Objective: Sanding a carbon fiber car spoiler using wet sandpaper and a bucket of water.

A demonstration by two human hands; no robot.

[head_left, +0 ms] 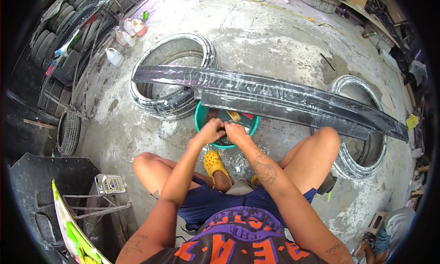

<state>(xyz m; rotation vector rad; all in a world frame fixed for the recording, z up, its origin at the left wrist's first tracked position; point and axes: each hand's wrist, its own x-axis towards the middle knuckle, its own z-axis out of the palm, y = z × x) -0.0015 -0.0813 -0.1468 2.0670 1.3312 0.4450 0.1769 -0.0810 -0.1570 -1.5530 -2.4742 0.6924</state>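
Both hands meet over the near part of a round teal basin (198, 122) on the floor between my legs. My left hand (212, 130) is closed, fingers curled inward. Close against it, my right hand (236, 132) is closed too. Something small and dark shows between them, too hidden to name. Water, a tan block-like piece (233, 116) and a red piece (248, 116) are in the basin. Just beyond, a long black car body panel (275, 93), wet and streaked whitish, lies across a left tire (174, 109) and a right tire (352, 168), partly overhanging the basin's far rim.
Plastic jugs (114, 57) stand at the far left near stacked tires (43, 41). A dark panel and a metal frame (98, 209) stand at the near left. Another person's leg (396, 227) shows at the lower right. A yellow clog (214, 163) is on my foot beside the basin.
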